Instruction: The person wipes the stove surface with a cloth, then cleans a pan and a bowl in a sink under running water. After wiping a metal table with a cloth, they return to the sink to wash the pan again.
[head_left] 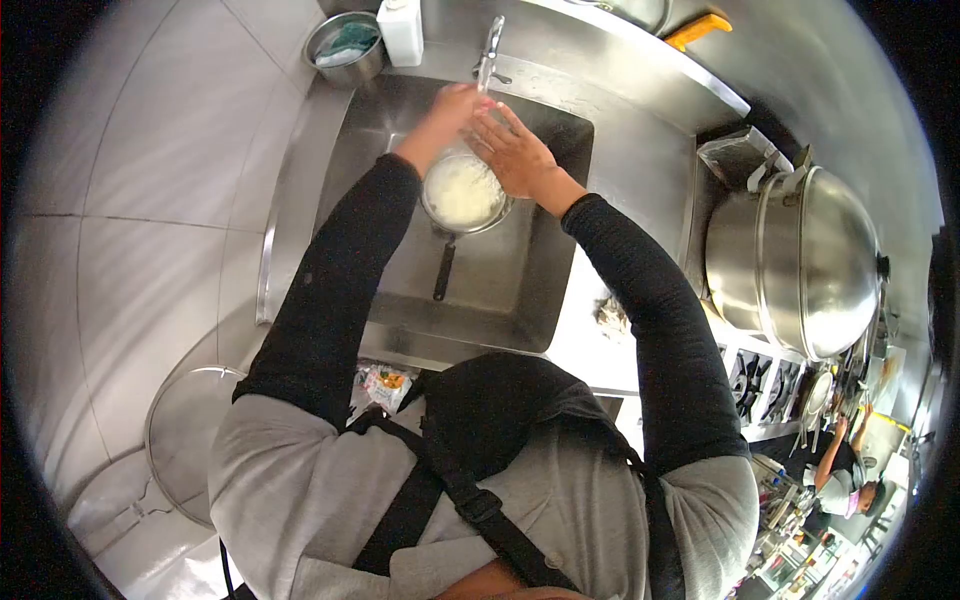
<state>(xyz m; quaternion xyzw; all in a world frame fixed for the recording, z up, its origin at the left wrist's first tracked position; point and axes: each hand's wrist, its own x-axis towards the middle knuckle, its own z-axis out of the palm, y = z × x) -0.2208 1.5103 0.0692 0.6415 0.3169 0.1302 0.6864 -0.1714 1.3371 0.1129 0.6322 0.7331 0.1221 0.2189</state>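
Observation:
Both hands are together below the faucet [490, 55], over the back part of the steel sink [480, 310]. My left hand [455, 112] is smeared by motion, its fingers partly hidden behind the right hand. My right hand [515, 155] has its fingers stretched out, touching or overlapping the left at the fingertips. Just below the hands, a round pan [443, 272] with a black handle rests in the sink, the handle pointing toward me. White, grainy or foamy contents [466, 190] fill it.
A metal bowl [345, 72] with a green cloth-like thing and a white bottle [401, 32] stand behind the sink at left. An orange-handled tool [698, 32] lies on the back ledge. At right are a large domed steel pot [790, 255], burners [760, 385] and another person [850, 485].

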